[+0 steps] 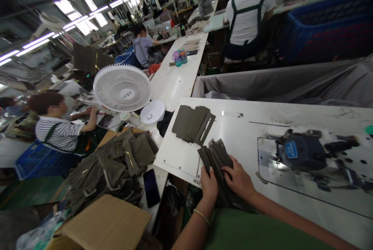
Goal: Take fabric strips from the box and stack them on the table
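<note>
A stack of dark olive fabric pieces (215,156) is gripped between my two hands at the near edge of the white sewing table. My left hand (209,184) wraps its left side, thumb on top. My right hand (237,177) closes on the right side, fingers over the upper face. The stack's lower end runs down toward my green apron. Just beyond it lies a fanned pile of similar olive fabric pieces (190,123), flat on the table. To the right of my hands sits a dark sewing machine head (301,152) with its work light on.
On the left are a heap of olive fabric parts with zippers (116,164), a phone (151,187), a cardboard box (106,222) and a white fan (122,88). Several co-workers sit at other stations. A grey cloth-lined trough (276,84) runs behind the table.
</note>
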A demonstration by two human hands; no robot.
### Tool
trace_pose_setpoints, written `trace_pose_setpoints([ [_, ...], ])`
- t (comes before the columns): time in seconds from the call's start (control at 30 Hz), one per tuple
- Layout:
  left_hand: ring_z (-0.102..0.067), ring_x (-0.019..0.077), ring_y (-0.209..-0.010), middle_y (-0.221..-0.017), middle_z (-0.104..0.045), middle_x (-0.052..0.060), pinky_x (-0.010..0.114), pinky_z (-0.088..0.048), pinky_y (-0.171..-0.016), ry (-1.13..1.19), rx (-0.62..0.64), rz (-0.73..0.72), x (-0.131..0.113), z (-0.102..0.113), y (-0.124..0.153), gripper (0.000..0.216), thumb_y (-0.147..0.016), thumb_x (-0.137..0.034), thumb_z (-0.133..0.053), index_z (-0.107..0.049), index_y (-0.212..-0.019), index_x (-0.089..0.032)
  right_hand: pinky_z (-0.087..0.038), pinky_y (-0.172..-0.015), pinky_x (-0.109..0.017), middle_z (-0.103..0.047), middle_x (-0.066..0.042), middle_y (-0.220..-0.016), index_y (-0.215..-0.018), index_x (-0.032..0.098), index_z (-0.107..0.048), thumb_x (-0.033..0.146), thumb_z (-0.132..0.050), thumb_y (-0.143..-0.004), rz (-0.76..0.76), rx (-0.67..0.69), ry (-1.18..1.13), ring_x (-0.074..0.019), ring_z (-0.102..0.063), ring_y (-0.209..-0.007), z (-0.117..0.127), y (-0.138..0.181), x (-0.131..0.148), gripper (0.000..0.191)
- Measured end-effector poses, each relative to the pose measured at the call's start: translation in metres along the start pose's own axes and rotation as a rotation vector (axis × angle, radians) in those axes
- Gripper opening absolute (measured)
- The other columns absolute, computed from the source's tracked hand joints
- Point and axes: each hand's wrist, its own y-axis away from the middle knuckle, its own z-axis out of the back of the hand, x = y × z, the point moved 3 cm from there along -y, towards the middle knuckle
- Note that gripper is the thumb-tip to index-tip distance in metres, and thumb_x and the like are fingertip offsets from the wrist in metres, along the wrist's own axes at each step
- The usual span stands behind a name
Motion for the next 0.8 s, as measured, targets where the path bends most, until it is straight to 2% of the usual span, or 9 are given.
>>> trace_pose_setpoints([
  [0.1, -0.058, 0.0209, -0.104, -0.111, -0.063, 0.014, 0.027, -0.041, -0.093, 0.017, 0.012, 0.015, 0.0011, -0.0011, -0.0011, 0.028, -0.089, -0.021, -0.038, -0.056, -0.107, -0.011, -0.044, -0.092, -0.041, -0.035, -0.012, -0.134, -0.091, 0.02, -0.07, 0.039, -0.05, -0.084, -0.002, -0.008, -0.008, -0.0267, -0.046, -0.112, 0.002, -0.0001, 0.0037, 0.028],
  [0.17, -0.057, 0.02, -0.107, -0.112, -0.063, 0.012, 0.026, -0.041, -0.094, 0.034, 0.017, 0.023, 0.002, -0.002, -0.0017, 0.028, -0.09, -0.022, -0.037, -0.057, -0.106, -0.013, -0.044, -0.092, -0.041, -0.035, -0.012, -0.135, -0.091, 0.02, -0.07, 0.043, -0.052, -0.082, -0.004, -0.009, -0.012, -0.0274, -0.046, -0.113, 0.0022, 0.0001, 0.0045, 0.031],
  [0.33, -0.06, 0.02, -0.099, -0.106, -0.066, 0.01, 0.028, -0.044, -0.092, 0.065, 0.036, 0.017, 0.0029, -0.0028, -0.0014, 0.029, -0.09, -0.024, -0.036, -0.06, -0.103, -0.014, -0.045, -0.091, -0.042, -0.036, -0.012, -0.134, -0.086, 0.019, -0.069, 0.04, -0.05, -0.084, -0.007, 0.001, -0.018, -0.027, -0.047, -0.11, 0.0026, -0.0002, 0.0041, 0.028],
  [0.5, -0.059, 0.0198, -0.103, -0.109, -0.065, 0.011, 0.029, -0.042, -0.095, 0.079, 0.037, 0.01, 0.0046, -0.0016, -0.0021, 0.029, -0.089, -0.022, -0.036, -0.06, -0.102, -0.013, -0.043, -0.093, -0.043, -0.033, -0.015, -0.135, -0.089, 0.018, -0.069, 0.05, -0.052, -0.082, 0.001, 0.01, -0.025, -0.0293, -0.045, -0.114, 0.0051, -0.0006, 0.0058, 0.037],
  [0.63, -0.062, 0.0197, -0.096, -0.101, -0.068, 0.009, 0.027, -0.046, -0.089, 0.081, 0.046, 0.01, 0.0073, -0.0009, -0.0051, 0.022, -0.084, -0.016, -0.044, -0.061, -0.097, -0.014, -0.043, -0.093, -0.043, -0.033, -0.014, -0.136, -0.089, 0.019, -0.07, 0.049, -0.058, -0.078, 0.011, 0.019, -0.024, -0.0301, -0.044, -0.115, 0.0054, 0.0, 0.0057, 0.034],
  [0.8, -0.063, 0.0217, -0.094, -0.099, -0.068, 0.011, 0.027, -0.048, -0.084, 0.05, 0.023, 0.041, 0.0086, -0.0001, -0.008, 0.024, -0.075, -0.014, -0.058, -0.059, -0.099, -0.013, -0.043, -0.093, -0.041, -0.034, -0.013, -0.136, -0.09, 0.019, -0.07, 0.041, -0.051, -0.083, 0.022, 0.018, -0.004, -0.028, -0.044, -0.115, 0.0043, 0.0006, 0.0054, 0.029],
])
